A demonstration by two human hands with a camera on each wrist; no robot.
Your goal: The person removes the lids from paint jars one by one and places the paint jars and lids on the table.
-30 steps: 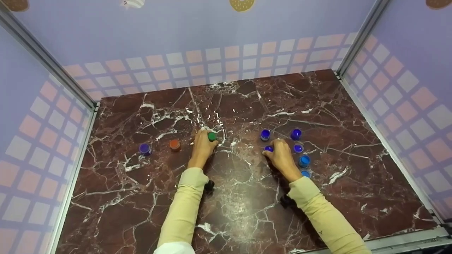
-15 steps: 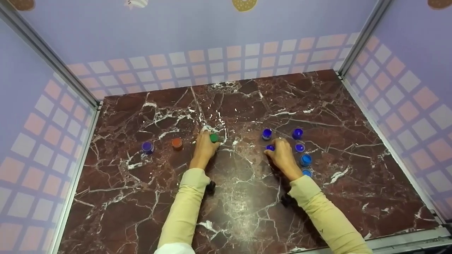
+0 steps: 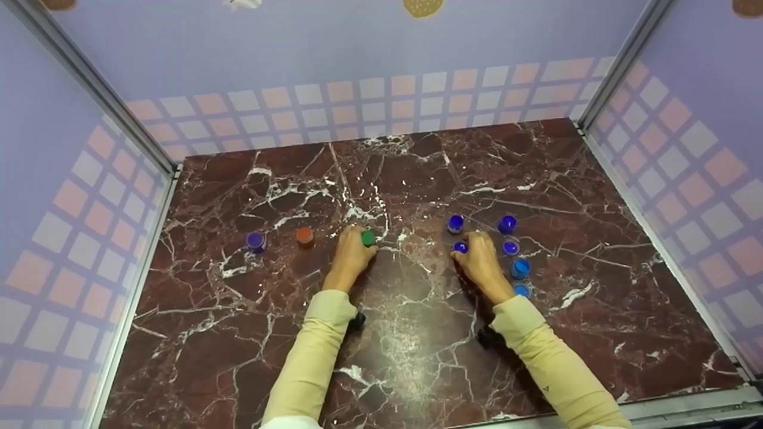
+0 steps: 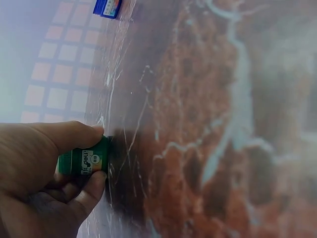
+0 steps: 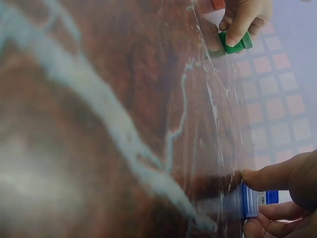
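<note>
In the head view my left hand [image 3: 353,255] pinches a small green paint jar [image 3: 368,238] on the table. Its "deli" label shows between thumb and fingers in the left wrist view. Over to the right, my right hand [image 3: 480,256] pinches a round blue lid [image 3: 460,246] down at the tabletop; the right wrist view shows that lid [image 5: 250,201] between thumb and fingertips. Just beyond it stands a dark blue paint jar [image 3: 456,223], its label partly showing behind the lid in the right wrist view.
Another dark blue jar [image 3: 507,224] has a flat blue lid [image 3: 510,247] in front. Nearer stand a lighter blue jar [image 3: 520,268] and a light blue lid [image 3: 521,291]. To the left are an orange jar [image 3: 304,236] and a purple jar [image 3: 256,241]. Panels enclose the marbled table [image 3: 238,333].
The head view has shifted slightly, so everything sits a little further right. Both hands keep their grips, on the green paint jar and on the blue lid.
</note>
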